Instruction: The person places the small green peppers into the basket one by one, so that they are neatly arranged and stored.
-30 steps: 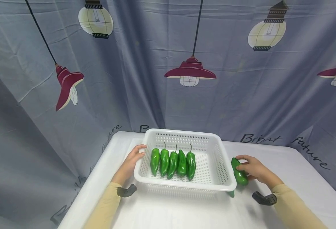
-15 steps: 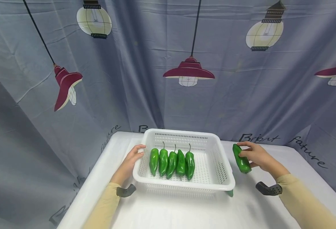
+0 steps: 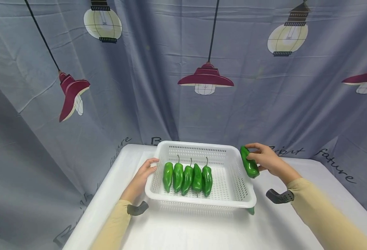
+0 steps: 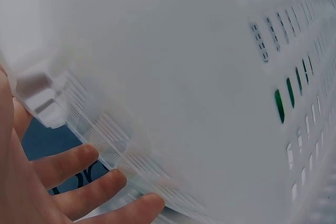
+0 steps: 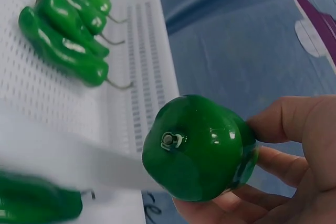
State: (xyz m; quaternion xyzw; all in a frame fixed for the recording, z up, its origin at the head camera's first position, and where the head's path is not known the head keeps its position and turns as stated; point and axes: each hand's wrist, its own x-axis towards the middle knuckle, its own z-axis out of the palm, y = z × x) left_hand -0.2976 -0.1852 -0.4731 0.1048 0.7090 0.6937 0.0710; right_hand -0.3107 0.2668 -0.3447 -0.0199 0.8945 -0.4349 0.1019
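Note:
My right hand holds a glossy green pepper between thumb and fingers, over the right rim of a white plastic basket. In the right wrist view the held pepper shows its blunt stem end. My left hand touches the basket's left side near the rim. In the left wrist view the fingers are spread and nearly straight along the basket wall. Inside the basket several green peppers lie in a row on the left half, some with thin stems.
Another green pepper lies on the white table by the basket's front right corner, mostly hidden; the right wrist view shows more of this pepper. A blue-grey curtain printed with lamps hangs right behind the table.
My right hand has lifted the pepper from the table beside the basket, moved it away from me, then left to the basket's right rim. The left hand stays in place.

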